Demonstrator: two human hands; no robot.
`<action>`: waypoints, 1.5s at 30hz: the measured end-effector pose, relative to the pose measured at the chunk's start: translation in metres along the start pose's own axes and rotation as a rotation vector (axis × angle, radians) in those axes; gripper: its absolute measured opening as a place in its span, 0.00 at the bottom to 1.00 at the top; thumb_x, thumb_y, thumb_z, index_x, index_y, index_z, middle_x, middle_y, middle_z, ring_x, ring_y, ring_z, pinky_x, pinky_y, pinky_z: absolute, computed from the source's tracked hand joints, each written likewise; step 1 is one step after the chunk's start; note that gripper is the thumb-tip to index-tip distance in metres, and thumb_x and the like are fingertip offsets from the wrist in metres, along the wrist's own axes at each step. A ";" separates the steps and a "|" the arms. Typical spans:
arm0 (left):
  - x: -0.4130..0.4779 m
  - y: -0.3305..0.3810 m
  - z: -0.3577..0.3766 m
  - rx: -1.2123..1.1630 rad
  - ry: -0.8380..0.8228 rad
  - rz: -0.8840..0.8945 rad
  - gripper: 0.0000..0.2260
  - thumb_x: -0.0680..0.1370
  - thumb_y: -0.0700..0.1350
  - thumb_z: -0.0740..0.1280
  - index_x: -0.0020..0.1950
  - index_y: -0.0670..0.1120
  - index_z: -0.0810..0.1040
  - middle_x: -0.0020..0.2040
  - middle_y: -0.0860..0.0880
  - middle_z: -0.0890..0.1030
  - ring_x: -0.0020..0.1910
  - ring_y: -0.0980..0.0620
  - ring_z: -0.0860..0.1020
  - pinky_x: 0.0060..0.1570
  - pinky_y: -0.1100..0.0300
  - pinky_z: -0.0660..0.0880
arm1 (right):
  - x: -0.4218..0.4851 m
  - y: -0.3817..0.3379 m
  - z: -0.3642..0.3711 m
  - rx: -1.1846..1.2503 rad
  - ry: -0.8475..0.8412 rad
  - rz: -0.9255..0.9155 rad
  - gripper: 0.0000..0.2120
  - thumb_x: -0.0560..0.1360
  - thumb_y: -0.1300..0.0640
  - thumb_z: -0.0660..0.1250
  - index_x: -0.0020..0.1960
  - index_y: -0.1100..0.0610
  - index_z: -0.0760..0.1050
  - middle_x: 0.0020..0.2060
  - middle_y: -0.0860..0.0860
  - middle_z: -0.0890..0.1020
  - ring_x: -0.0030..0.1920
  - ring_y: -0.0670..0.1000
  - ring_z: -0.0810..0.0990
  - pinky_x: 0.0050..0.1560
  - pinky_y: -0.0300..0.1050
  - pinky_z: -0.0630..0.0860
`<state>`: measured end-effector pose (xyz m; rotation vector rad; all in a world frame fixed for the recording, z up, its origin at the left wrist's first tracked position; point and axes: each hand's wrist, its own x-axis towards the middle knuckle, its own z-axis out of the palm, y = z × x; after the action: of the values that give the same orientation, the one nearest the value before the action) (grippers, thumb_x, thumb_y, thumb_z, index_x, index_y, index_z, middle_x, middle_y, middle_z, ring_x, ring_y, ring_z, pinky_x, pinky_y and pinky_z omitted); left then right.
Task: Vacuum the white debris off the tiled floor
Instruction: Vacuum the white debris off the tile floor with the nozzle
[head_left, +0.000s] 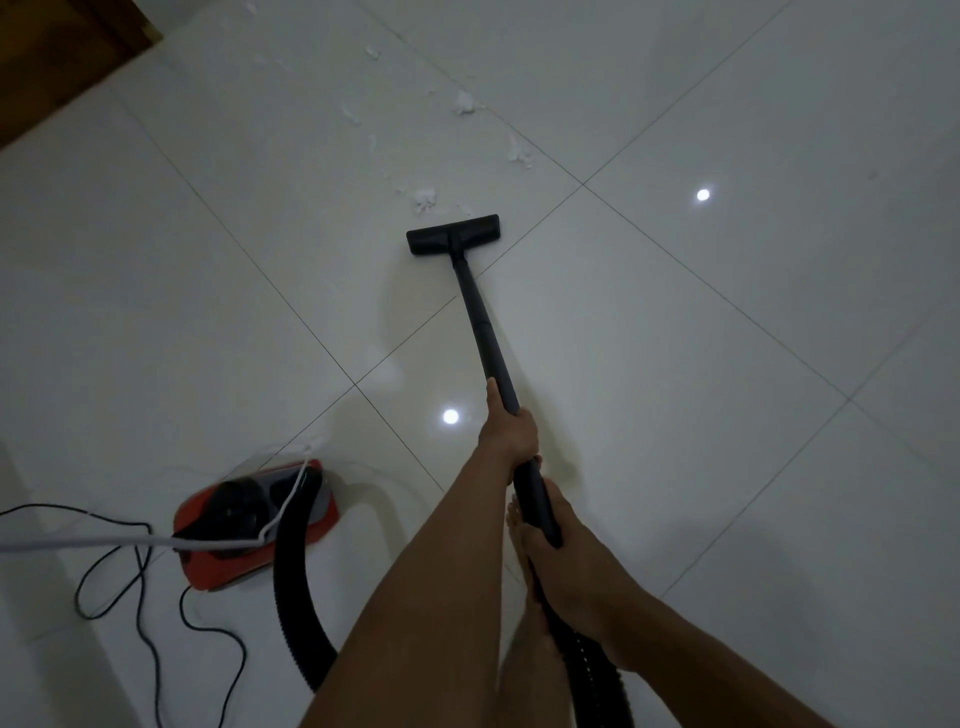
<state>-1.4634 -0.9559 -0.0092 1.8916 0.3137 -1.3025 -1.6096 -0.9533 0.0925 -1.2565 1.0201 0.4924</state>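
White debris (423, 198) lies scattered on the glossy tiled floor (727, 338), in bits trailing up and away toward the far left. The black vacuum floor head (453, 235) rests flat on the tiles just short of the nearest clump. Its dark wand (480, 322) slants back toward me. My left hand (506, 426) grips the wand partway up. My right hand (563, 551) grips the lower handle end where the ribbed hose begins.
The red and black vacuum body (254, 525) sits at the lower left with its black hose (291, 613) curving to me. A black power cord (135, 587) loops on the floor beside it. A white cable (78, 544) crosses it. A brown wooden door (57, 57) stands top left.
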 end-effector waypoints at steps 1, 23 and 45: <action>0.004 0.005 -0.001 -0.006 0.002 0.002 0.32 0.85 0.47 0.56 0.78 0.68 0.39 0.45 0.43 0.75 0.35 0.48 0.74 0.40 0.52 0.79 | 0.006 -0.004 -0.002 -0.001 -0.006 -0.001 0.27 0.86 0.51 0.59 0.81 0.43 0.54 0.49 0.61 0.80 0.29 0.47 0.77 0.27 0.36 0.74; 0.100 0.150 -0.042 -0.057 0.110 0.014 0.31 0.85 0.48 0.55 0.79 0.66 0.37 0.60 0.37 0.78 0.35 0.48 0.76 0.38 0.53 0.80 | 0.110 -0.163 -0.048 -0.210 -0.121 0.007 0.28 0.87 0.51 0.57 0.81 0.36 0.48 0.39 0.56 0.78 0.25 0.44 0.76 0.25 0.37 0.74; 0.069 0.179 -0.026 -0.127 0.154 -0.082 0.31 0.85 0.48 0.55 0.79 0.65 0.38 0.45 0.42 0.77 0.33 0.49 0.75 0.32 0.55 0.77 | 0.085 -0.197 -0.087 -0.268 -0.234 0.045 0.28 0.86 0.51 0.56 0.82 0.39 0.48 0.52 0.60 0.83 0.34 0.49 0.78 0.26 0.37 0.74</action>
<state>-1.3085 -1.0684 0.0191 1.8908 0.5461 -1.1625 -1.4423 -1.1095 0.1300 -1.3763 0.8033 0.8117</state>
